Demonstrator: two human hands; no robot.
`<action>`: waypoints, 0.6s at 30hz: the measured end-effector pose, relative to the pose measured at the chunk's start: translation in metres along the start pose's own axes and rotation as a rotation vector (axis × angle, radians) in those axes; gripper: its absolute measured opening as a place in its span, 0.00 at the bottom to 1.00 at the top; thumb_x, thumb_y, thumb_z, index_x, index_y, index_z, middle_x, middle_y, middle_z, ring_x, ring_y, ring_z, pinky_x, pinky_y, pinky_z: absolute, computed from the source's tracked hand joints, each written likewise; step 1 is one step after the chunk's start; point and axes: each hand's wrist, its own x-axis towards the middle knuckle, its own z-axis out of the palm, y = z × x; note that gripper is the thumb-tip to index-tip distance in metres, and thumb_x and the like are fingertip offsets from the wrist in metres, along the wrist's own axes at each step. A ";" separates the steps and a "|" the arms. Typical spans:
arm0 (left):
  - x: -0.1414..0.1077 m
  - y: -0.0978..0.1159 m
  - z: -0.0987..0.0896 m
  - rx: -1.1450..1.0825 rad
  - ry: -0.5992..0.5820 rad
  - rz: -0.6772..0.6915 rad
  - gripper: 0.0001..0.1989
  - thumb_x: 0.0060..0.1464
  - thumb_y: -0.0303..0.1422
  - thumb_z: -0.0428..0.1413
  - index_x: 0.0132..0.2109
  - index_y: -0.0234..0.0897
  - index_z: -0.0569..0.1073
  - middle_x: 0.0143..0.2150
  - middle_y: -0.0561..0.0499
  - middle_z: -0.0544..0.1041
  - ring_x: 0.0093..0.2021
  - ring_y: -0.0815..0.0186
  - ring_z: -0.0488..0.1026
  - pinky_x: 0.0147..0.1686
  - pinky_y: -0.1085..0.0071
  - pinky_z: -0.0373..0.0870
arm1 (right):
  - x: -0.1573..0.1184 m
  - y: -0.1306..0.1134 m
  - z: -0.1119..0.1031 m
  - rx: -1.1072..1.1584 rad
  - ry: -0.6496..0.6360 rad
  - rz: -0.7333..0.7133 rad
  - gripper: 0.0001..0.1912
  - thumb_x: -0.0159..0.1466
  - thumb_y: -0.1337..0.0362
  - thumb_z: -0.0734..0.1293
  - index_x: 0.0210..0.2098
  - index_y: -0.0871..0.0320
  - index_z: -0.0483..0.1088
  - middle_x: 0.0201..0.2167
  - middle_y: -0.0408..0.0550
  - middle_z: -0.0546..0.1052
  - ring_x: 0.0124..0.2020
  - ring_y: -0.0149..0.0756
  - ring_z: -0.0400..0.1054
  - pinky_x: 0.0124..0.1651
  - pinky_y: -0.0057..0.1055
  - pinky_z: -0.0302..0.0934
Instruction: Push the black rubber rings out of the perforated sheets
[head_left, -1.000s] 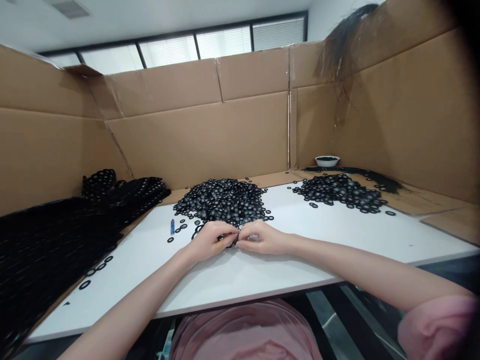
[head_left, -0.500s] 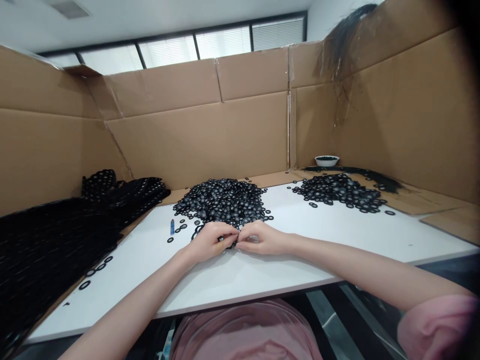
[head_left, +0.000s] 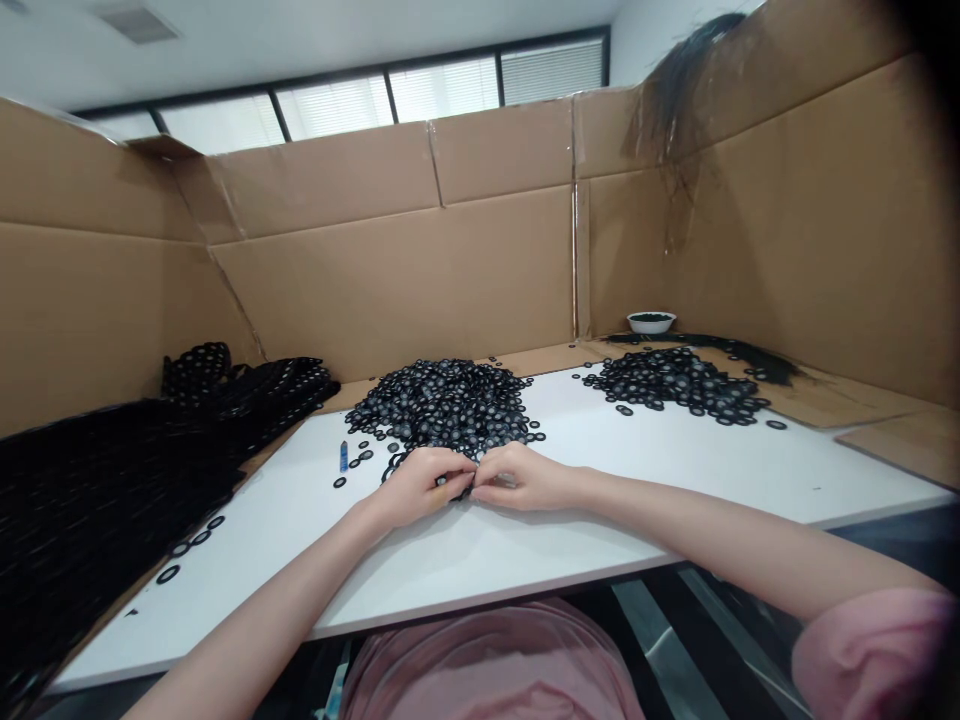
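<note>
Black rings [head_left: 450, 400] lie heaped near the centre of the frame on a white board [head_left: 450, 570]. Just below, the left hand [head_left: 420, 485] and right hand [head_left: 525, 478] nearly meet, fingertips bent toward thumbs; I cannot tell whether either grips a ring.

A hand could pass over the white board [head_left: 566, 412] between the large ring pile [head_left: 446, 400] and smaller ring pile [head_left: 675, 385]; the right forearm [head_left: 697, 530] crosses the near side.
</note>
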 end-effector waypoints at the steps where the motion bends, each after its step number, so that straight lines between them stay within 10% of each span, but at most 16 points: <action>1: 0.000 0.000 0.000 -0.001 -0.004 -0.002 0.11 0.60 0.28 0.47 0.39 0.34 0.75 0.32 0.51 0.75 0.32 0.70 0.70 0.33 0.78 0.61 | 0.000 0.000 0.000 0.005 -0.002 0.002 0.09 0.63 0.67 0.63 0.34 0.63 0.75 0.28 0.46 0.74 0.29 0.29 0.65 0.33 0.23 0.57; 18: 0.000 0.002 0.000 -0.013 -0.013 -0.008 0.13 0.60 0.30 0.46 0.37 0.34 0.75 0.32 0.50 0.75 0.32 0.69 0.69 0.34 0.77 0.62 | 0.001 -0.002 -0.001 -0.022 -0.031 0.005 0.10 0.63 0.67 0.62 0.33 0.62 0.75 0.28 0.46 0.74 0.28 0.29 0.65 0.33 0.24 0.57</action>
